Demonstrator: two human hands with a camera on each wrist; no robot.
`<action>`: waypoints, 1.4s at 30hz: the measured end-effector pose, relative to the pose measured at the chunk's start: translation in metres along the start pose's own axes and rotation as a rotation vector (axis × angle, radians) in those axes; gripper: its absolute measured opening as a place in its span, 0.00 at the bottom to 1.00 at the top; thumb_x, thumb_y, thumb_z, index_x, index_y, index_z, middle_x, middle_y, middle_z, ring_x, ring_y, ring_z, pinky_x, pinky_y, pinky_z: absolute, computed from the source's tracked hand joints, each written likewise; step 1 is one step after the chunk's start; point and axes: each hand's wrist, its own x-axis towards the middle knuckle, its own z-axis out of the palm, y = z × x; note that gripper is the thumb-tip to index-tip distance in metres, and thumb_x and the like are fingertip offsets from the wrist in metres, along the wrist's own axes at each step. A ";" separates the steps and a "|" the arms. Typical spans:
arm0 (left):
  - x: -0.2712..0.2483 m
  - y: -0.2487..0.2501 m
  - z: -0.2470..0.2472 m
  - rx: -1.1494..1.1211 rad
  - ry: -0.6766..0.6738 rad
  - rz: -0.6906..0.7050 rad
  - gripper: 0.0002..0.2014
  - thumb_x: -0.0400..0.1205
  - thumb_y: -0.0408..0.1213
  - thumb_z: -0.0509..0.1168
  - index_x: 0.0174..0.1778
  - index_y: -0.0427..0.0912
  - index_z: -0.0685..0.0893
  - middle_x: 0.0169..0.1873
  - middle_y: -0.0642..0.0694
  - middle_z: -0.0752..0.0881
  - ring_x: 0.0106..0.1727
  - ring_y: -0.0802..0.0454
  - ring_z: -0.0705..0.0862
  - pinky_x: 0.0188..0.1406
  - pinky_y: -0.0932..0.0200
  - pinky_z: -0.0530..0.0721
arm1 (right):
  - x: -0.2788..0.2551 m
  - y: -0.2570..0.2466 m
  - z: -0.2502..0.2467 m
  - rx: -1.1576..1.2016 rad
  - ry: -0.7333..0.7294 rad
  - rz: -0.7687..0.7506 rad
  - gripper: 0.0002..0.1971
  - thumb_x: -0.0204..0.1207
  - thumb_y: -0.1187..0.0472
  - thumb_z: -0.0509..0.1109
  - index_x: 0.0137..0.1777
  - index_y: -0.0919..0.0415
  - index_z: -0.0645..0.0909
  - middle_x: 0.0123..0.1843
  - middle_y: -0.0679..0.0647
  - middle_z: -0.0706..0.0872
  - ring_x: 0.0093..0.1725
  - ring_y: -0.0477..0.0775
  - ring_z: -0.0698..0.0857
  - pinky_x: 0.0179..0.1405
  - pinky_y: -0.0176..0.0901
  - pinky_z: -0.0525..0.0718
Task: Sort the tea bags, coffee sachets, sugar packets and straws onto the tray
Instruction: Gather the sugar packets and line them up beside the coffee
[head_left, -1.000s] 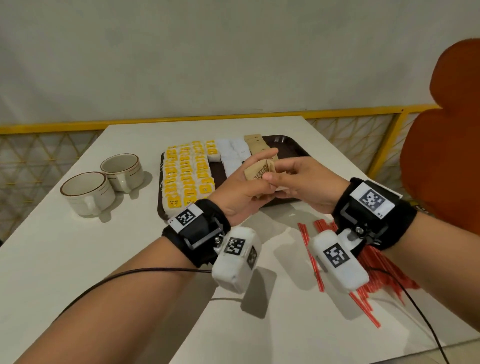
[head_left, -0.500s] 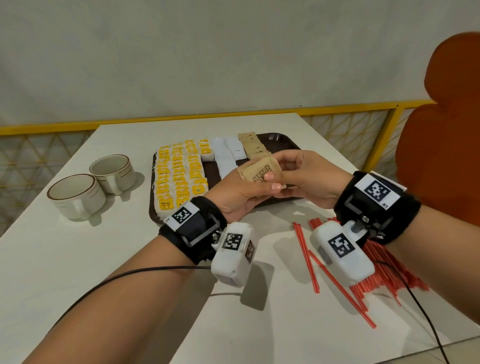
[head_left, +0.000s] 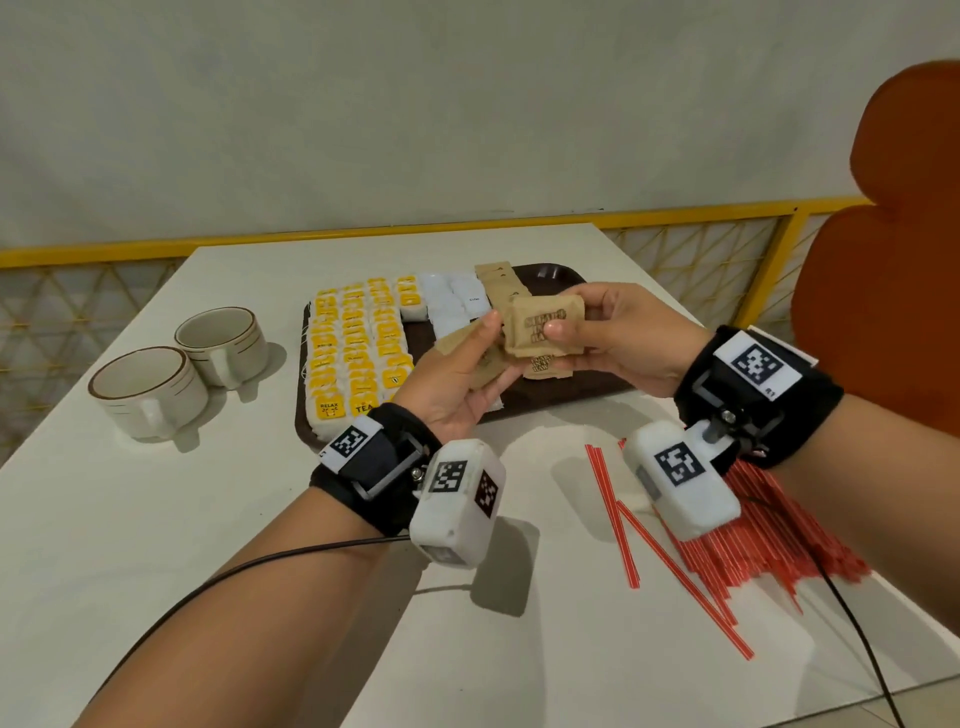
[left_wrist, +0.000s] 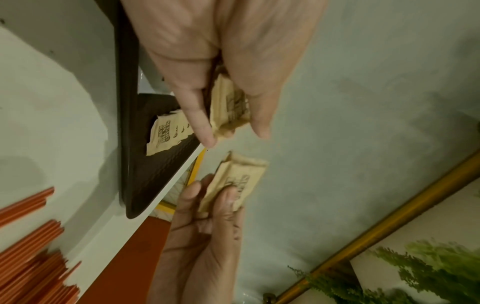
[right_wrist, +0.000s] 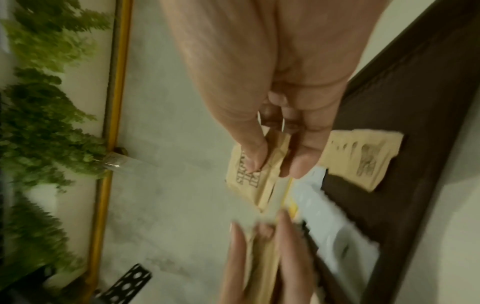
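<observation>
I'm looking down at a white table (head_left: 156, 519) set against a grey wall with a yellow rail, an orange chair (head_left: 893, 260) off to my right. On the table sits a dark brown tray (head_left: 550, 273), already carrying rows of yellow tea bags (head_left: 358, 353), a block of white sachets (head_left: 452, 306) and a short column of brown sugar packets (head_left: 498, 283) along its far side.

My right hand (head_left: 628, 338) pinches one brown sugar packet (head_left: 540, 325) between thumb and fingers, held in the air above the tray's near half. My left hand (head_left: 457, 374) holds a small stack of the same brown packets (left_wrist: 228, 109), thumb on top and fingers underneath; the left wrist view shows the two bundles close together but apart. One more printed packet (head_left: 540, 364) lies flat on the tray below them.

I judge these packets light, thin and floppy, with loose contents that shift, so a flat pinch near the middle of a face should keep one from folding; the paper looks easy to crease or tear at its sealed ends.

Both wrists are raised, palms turned inward toward each other. The red straws (head_left: 727, 535) lie heaped on the table by my right forearm, not yet on the tray, and two cups (head_left: 182, 374) stand to the left.
</observation>
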 end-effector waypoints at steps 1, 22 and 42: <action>0.001 0.001 -0.003 -0.045 0.056 0.014 0.09 0.80 0.35 0.68 0.51 0.33 0.83 0.41 0.39 0.87 0.42 0.51 0.89 0.52 0.53 0.88 | 0.005 0.002 -0.007 -0.001 0.038 0.014 0.07 0.78 0.70 0.68 0.54 0.63 0.81 0.53 0.59 0.89 0.53 0.55 0.89 0.45 0.41 0.90; -0.035 -0.003 -0.035 -0.156 0.158 -0.016 0.04 0.78 0.31 0.67 0.46 0.35 0.82 0.32 0.39 0.83 0.43 0.44 0.86 0.39 0.51 0.90 | 0.077 0.040 -0.035 -0.774 0.082 0.320 0.03 0.79 0.60 0.71 0.45 0.58 0.83 0.39 0.54 0.86 0.29 0.46 0.78 0.21 0.29 0.73; -0.006 0.012 0.000 -0.166 0.109 -0.143 0.05 0.85 0.26 0.55 0.54 0.31 0.75 0.46 0.31 0.87 0.52 0.36 0.87 0.52 0.43 0.84 | 0.075 0.041 -0.036 -0.628 0.166 0.333 0.12 0.70 0.66 0.79 0.41 0.61 0.76 0.47 0.58 0.89 0.48 0.54 0.88 0.50 0.46 0.87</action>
